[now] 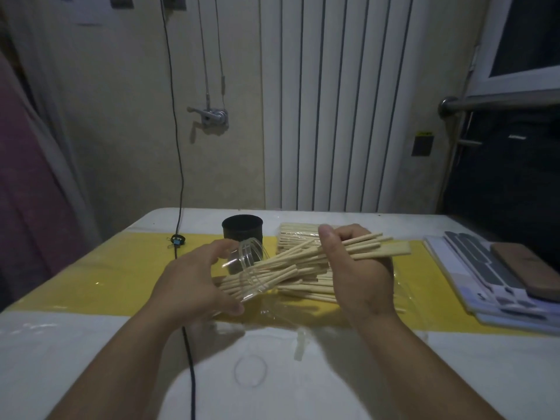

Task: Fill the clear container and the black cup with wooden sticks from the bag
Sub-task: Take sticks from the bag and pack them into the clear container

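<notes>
On the yellow-banded table (91, 344), just near of the black cup (239, 227), the left hand (194, 280) curls round the clear container (251, 268), tipped mouth-rightward; the right hand (354, 268), nearer the bag (292, 230), clenches wooden sticks (303, 259) lying left-to-right, their left ends inside it.

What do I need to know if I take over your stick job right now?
Left hand holds the container tipped on its side.
Right hand grips a bunch of sticks, their far ends poked into the container.
The cup stands upright behind the container; no sticks show above its rim.
The bag, with more sticks in it, lies under and behind the right hand.
Done: some sticks are in the container.
Left: probably top up the container, stand it up, then fill the cup.
</notes>
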